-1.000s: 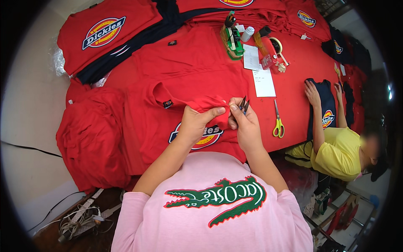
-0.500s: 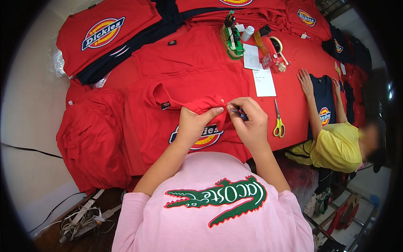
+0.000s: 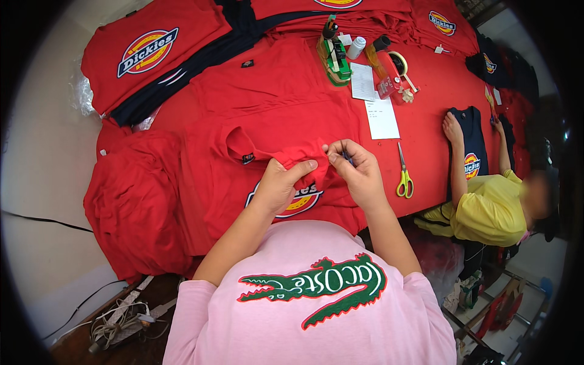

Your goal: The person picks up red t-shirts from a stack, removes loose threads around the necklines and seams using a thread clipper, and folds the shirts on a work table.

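A red T-shirt [image 3: 220, 182] with a round printed badge lies in front of me, its collar toward the left. My left hand [image 3: 281, 185] is closed on a bunched part of it, thumb on top, lifting the cloth off the table. Close beside it, my right hand [image 3: 359, 173] pinches at the lifted cloth's edge with thumb and fingertips. Small dark thread snips [image 3: 348, 158] are tucked in that hand, mostly hidden by the fingers. The badge is partly covered by my left hand and the cloth.
Yellow-handled scissors [image 3: 404, 184] lie right of my right hand. Beyond are paper sheets [image 3: 382, 118], a red tape dispenser [image 3: 387, 76] and a green device [image 3: 336, 61]. A heap of red shirts [image 3: 134, 207] sits left. At right, a co-worker [image 3: 486, 204] handles a navy shirt [image 3: 469, 134].
The lifted cloth has been turned up and bunched more between my hands. My right hand has shifted slightly left. The co-worker's hands have moved nearer their body along the navy shirt.
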{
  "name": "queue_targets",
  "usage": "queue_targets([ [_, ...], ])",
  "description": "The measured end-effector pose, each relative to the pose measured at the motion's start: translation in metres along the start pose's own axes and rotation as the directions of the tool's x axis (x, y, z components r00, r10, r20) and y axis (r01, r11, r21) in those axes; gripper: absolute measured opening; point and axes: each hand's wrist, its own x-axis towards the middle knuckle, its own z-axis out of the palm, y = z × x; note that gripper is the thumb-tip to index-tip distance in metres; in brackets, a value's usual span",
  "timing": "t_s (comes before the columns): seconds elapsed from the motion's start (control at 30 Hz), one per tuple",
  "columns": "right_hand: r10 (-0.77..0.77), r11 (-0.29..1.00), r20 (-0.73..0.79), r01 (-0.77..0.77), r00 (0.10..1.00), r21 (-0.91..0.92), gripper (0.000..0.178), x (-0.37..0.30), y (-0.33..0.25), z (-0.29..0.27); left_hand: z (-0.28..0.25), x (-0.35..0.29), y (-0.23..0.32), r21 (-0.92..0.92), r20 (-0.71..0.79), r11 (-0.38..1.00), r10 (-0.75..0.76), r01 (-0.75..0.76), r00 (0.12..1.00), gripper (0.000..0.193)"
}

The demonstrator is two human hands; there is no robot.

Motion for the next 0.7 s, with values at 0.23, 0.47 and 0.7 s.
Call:
queue_targets([
  [0.23,-0.147,0.917,0.029,0.148,0.989,-0.371,0.007,-0.001,-0.008,-0.003,0.007,0.005,-0.005,0.214,-0.084,0.974,0.098,-0.078,0.992,0.019],
  [0.47,-0.211,0.898,-0.129,0.140,0.969,-0.417,0.018,-0.004,-0.002,0.006,0.013,0.004,-0.011,0.127,-0.168,0.984,0.143,-0.123,0.975,0.019],
  [0.7,-0.305,0.787,-0.091,0.197,0.948,-0.585,0.024,-0.026,-0.006,0.005,0.015,0.003,-0.006,0.076,-0.207,0.989,0.142,-0.129,0.968,0.020],
])
